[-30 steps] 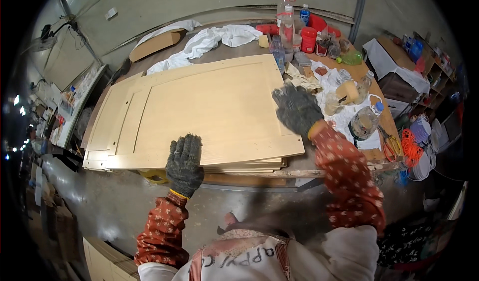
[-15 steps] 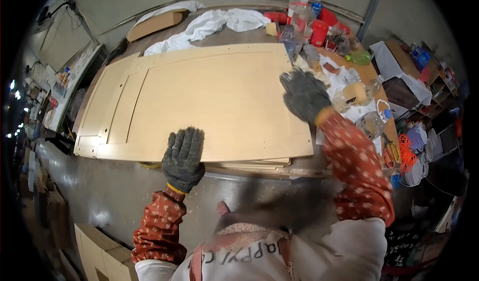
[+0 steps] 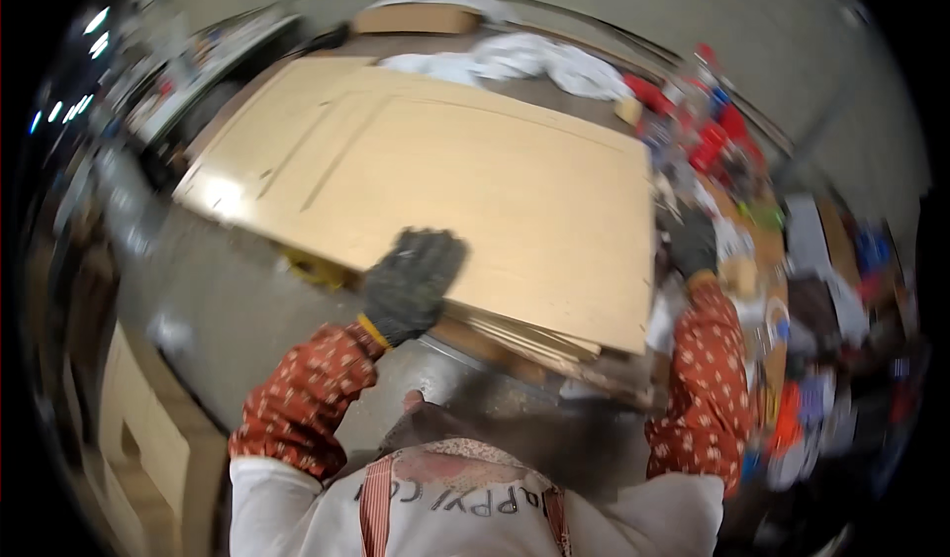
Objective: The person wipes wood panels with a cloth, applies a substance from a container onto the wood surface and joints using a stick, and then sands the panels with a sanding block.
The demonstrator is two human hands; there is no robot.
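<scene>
A large pale wooden panel (image 3: 475,191) with grooved lines near its left end lies on a stack of similar boards (image 3: 524,337). My left hand (image 3: 416,278), in a dark grey knit glove, rests with fingers stretched out over the panel's near edge. Just past the panel's right edge is my right hand (image 3: 690,238), gloved alike and smeared by motion. Its fingers point away from me beside a pale, crumpled-looking thing (image 3: 673,199); whether they grip it is unclear. Both forearms wear red patterned sleeves.
Bottles and red containers (image 3: 712,146) crowd the far right of the bench. Crumpled white sheeting (image 3: 544,62) and a brown block-shaped piece (image 3: 416,19) lie behind the panel. A pale board with a cutout (image 3: 148,428) stands at lower left. Orange cord (image 3: 787,420) is at right.
The view has turned, so the panel appears tilted. My right hand has moved off the panel's top to beyond its right edge. My left hand now lies farther right along the near edge.
</scene>
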